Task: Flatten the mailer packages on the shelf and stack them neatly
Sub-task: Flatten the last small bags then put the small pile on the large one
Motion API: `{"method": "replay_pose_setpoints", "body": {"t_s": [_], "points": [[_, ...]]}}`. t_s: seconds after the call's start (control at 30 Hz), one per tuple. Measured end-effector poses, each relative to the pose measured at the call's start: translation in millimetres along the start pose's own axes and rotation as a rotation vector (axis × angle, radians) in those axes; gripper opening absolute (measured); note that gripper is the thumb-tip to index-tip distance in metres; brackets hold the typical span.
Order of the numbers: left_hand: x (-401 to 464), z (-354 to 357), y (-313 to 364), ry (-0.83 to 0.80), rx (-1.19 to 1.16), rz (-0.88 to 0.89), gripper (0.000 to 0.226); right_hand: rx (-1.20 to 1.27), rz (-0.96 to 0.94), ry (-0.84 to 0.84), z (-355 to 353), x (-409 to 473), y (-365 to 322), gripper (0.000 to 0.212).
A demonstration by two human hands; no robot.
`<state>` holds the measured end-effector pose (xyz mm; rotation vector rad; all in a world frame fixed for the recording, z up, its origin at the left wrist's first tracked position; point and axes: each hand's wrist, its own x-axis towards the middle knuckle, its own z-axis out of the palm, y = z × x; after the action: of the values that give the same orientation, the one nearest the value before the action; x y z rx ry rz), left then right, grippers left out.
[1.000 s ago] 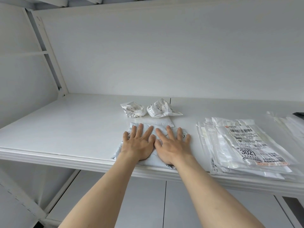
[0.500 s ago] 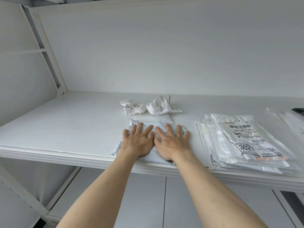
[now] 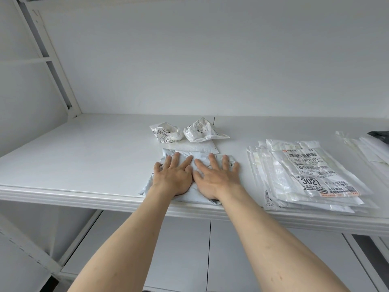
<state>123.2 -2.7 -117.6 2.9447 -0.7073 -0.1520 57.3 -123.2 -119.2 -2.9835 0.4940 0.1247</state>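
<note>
On shelf (image 3: 84, 161), left hand (image 3: 173, 179), right hand (image 3: 214, 179) flat, pressing mailer (image 3: 183, 199)

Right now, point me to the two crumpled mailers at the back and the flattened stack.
left crumpled mailer (image 3: 166, 132), head view, on its printed front face.
right crumpled mailer (image 3: 200, 130), head view, on its bulging middle.
flattened stack (image 3: 309, 175), head view, on the top mailer's label.

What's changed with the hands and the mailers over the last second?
Nothing visible. Both hands, left and right, still press flat on the grey mailer at the shelf edge. The two crumpled mailers and the flattened stack lie as before.
</note>
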Motion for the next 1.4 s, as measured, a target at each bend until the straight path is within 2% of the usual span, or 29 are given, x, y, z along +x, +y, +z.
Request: {"method": "replay_pose_setpoints", "body": {"t_s": [0.13,0.27,0.4,0.43,0.53,0.63,0.7,0.83,0.93,1.0,1.07,1.2,1.3,1.4], "points": [[-2,5,0,0.036,-0.01,0.001,0.053,0.028,-0.006,0.036,4,-1,-1,0.053],[-4,6,-1,0.106,-0.086,0.022,0.052,0.072,-0.026,0.166,6,-6,-2,0.048],[-16,2,-1,0.382,-0.275,0.143,0.042,0.164,-0.051,0.357,-3,-21,-3,0.059],[-23,-3,1,0.408,-0.346,0.198,0.045,0.192,-0.049,0.382,-6,-26,0,0.055],[-48,-12,1,0.296,-0.362,0.412,0.051,0.226,-0.042,0.354,-15,-35,10,0.039],[-69,-11,-9,0.048,-0.131,0.5,0.073,0.378,0.041,0.274,-27,-47,22,0.042],[-77,-3,-15,0.07,-0.022,0.515,0.073,0.435,0.034,0.271,-34,-59,31,0.04],[-81,-3,-24,0.183,-0.077,0.533,0.041,0.498,-0.089,0.236,-51,-79,35,0.041],[-80,-22,-19,0.373,-0.264,0.523,0.026,0.528,-0.15,0.26,-70,-91,39,0.04],[-82,-49,-5,0.512,-0.423,0.376,0.023,0.569,-0.162,0.332,-84,-99,42,0.036],[-83,-82,8,0.566,-0.562,0.257,0.022,0.686,-0.169,0.412,-101,-109,44,0.041],[-87,-137,33,0.547,-0.945,0.283,0.027,0.895,-0.165,0.635,-136,-124,54,0.061],[-93,-163,58,0.52,-1.25,0.29,0.028,0.967,-0.082,0.777,-156,-131,65,0.088],[-98,-177,85,0.453,-1.467,0.28,0.029,1.169,-0.016,0.733,-170,-136,85,0.099]]}}
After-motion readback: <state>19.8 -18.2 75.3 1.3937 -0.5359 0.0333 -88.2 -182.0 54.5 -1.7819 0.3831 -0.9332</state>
